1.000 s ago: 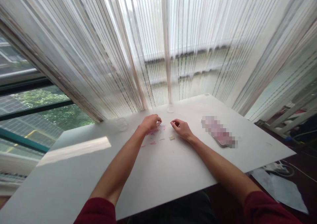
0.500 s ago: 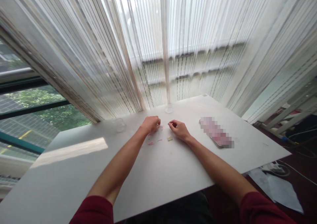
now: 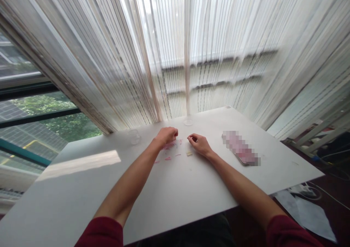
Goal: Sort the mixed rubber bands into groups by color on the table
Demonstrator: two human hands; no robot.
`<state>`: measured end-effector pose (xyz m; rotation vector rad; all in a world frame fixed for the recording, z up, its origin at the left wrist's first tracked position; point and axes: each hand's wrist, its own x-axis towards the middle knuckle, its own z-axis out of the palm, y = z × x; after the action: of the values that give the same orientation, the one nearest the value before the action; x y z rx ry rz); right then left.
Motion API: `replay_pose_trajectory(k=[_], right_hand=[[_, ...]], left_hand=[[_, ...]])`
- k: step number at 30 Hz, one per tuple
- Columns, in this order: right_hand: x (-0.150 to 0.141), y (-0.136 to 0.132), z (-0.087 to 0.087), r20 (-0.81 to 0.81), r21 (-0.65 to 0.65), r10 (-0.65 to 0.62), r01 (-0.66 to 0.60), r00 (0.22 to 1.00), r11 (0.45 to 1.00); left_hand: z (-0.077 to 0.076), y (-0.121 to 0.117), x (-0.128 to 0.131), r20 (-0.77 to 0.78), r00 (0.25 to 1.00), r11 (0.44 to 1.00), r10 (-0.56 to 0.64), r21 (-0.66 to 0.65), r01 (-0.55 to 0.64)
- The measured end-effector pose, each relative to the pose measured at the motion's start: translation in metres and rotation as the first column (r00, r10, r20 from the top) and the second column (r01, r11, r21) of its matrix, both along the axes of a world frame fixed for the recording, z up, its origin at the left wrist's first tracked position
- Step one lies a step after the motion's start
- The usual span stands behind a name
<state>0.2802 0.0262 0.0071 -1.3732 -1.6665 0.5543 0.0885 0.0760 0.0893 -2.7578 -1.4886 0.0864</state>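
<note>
My left hand [image 3: 166, 135] rests on the white table [image 3: 191, 188] with its fingers curled under, on top of small pink scraps [image 3: 171, 145]. My right hand [image 3: 199, 143] lies a little to the right, fingers pinched together; what they hold is too small to make out. A small yellowish scrap [image 3: 189, 153] lies just in front of the right hand. More pink bits [image 3: 167, 158] are scattered near the left wrist.
A blurred-out flat object [image 3: 240, 148] lies to the right of my hands. A small clear cup [image 3: 134, 136] and a clear round base [image 3: 188, 121] stand by the string curtain [image 3: 175, 50]. Papers [image 3: 308, 212] lie on the floor at right.
Both hands stay in nearly the same place; the fingers shift slightly over the pink scraps. The view itself has moved a little.
</note>
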Motion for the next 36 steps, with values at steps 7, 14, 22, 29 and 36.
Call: replay_pose_trajectory(k=[7,14,22,29,36], right_hand=[[0.000,0.000,-0.002,0.007,0.006,0.001,-0.001,1.000,1.000],[0.001,0.000,-0.002,0.020,0.005,0.008,-0.008,1.000,1.000],[0.011,-0.002,0.004,0.066,-0.063,0.172,-0.168,0.983,0.984],[0.033,-0.018,0.022,0.225,-0.268,0.498,-0.438,0.838,0.858],[0.028,-0.022,0.031,0.278,-0.297,0.508,-0.430,0.815,0.852]], left_hand=[[0.000,0.003,-0.009,0.090,0.996,1.000,0.009,-0.023,-0.007],[0.006,-0.018,-0.027,0.243,0.970,1.000,0.027,-0.012,-0.024],[-0.018,-0.079,-0.059,0.655,0.755,1.000,-0.007,-0.009,0.017],[-0.040,-0.102,-0.081,0.786,0.615,0.993,0.063,0.011,-0.117],[-0.043,-0.106,-0.088,0.761,0.645,0.990,0.070,0.026,-0.138]])
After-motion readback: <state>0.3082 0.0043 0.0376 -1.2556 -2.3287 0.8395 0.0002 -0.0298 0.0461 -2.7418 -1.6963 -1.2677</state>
